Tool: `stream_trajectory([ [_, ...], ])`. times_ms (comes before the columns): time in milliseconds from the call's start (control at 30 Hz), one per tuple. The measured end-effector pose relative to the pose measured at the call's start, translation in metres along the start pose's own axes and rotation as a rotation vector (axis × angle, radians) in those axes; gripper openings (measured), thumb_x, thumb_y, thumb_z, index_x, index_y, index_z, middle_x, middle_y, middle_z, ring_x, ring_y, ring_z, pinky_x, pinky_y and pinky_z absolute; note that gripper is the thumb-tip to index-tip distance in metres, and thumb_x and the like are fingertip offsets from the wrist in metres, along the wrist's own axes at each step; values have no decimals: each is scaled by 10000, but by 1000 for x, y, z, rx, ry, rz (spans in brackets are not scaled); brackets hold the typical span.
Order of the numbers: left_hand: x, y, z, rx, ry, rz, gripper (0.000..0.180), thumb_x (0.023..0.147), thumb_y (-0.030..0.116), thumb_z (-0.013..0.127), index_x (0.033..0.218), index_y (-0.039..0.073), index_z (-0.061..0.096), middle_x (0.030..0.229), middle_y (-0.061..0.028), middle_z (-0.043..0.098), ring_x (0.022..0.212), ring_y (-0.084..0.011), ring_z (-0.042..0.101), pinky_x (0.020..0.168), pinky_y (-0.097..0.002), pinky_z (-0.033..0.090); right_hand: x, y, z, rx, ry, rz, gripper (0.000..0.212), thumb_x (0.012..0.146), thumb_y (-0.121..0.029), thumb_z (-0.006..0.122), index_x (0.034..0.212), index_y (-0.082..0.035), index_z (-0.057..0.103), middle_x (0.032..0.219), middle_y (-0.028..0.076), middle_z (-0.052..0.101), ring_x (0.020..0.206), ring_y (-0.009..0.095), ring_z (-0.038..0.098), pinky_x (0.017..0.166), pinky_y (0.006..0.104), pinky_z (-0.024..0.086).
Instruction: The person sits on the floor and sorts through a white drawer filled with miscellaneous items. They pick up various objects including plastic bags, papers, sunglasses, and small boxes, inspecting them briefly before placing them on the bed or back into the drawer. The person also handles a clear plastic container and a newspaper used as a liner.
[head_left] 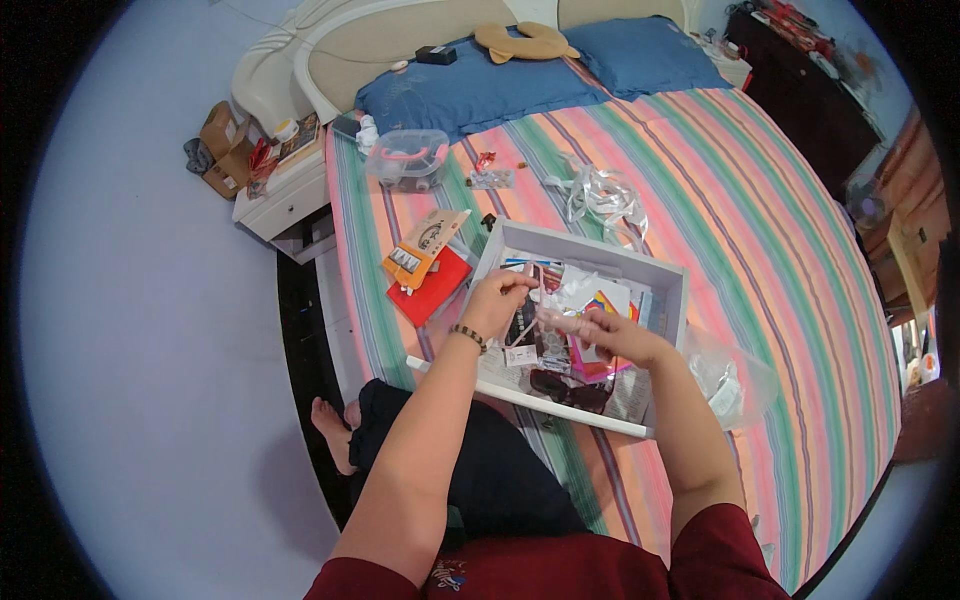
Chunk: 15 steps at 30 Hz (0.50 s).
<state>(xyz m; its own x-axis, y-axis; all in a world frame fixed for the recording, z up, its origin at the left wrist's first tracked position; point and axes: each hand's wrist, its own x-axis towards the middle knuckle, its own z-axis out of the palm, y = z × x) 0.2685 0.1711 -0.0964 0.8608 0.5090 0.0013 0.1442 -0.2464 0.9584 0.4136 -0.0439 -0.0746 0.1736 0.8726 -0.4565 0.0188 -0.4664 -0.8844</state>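
- Left hand (497,303): fingertips drawn together in a pinch, seemingly on a thin pale-pink strip (523,332) that bends over the drawer's contents.
- Right hand (618,338): thumb and fingers brought close round a pale, see-through piece (565,323); whether it joins the strip, I cannot tell.
- Both held above the white drawer (590,245), near each other; my guess, the pinch suits something so slim, and the drawer beneath would catch a dropped bit.
- Drawer rests on the striped bed (770,300) right before me, probably for easy reach.
- In it: papers, cards, small packets, and dark sunglasses (570,388) by the near wall.
- Left of it: red envelope (438,285) partly under an orange-and-tan packet (410,262), perhaps kept apart from the rest.
- Beyond: clear lidded box (408,160), pink handle, contents too blurred to name.
- Right of it: clear plastic bag (735,385), something whitish inside.
- Behind it: tangle of white straps (610,200), loose on the cover.
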Motion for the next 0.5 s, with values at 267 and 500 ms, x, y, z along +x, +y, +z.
stream_trajectory([
  [267, -24, 45, 13, 363, 80, 176, 250, 837, 68, 531, 1085, 86, 563, 1006, -111, 526, 907, -246, 563, 803, -316, 459, -4, -1, -15, 431, 268, -85, 347, 888, -312, 550, 1161, -98, 544, 863, 15, 617, 708, 79, 571, 639, 220, 462],
  [500, -81, 68, 25, 691, -284, 28, 241, 877, 254, 493, 1016, 77, 579, 1024, -108, 586, 896, -287, 595, 769, -387, 472, -8, -10, -15, 600, 126, -211, 386, 919, -218, 495, 1290, -115, 467, 990, 34, 591, 767, 78, 530, 695, 229, 432],
])
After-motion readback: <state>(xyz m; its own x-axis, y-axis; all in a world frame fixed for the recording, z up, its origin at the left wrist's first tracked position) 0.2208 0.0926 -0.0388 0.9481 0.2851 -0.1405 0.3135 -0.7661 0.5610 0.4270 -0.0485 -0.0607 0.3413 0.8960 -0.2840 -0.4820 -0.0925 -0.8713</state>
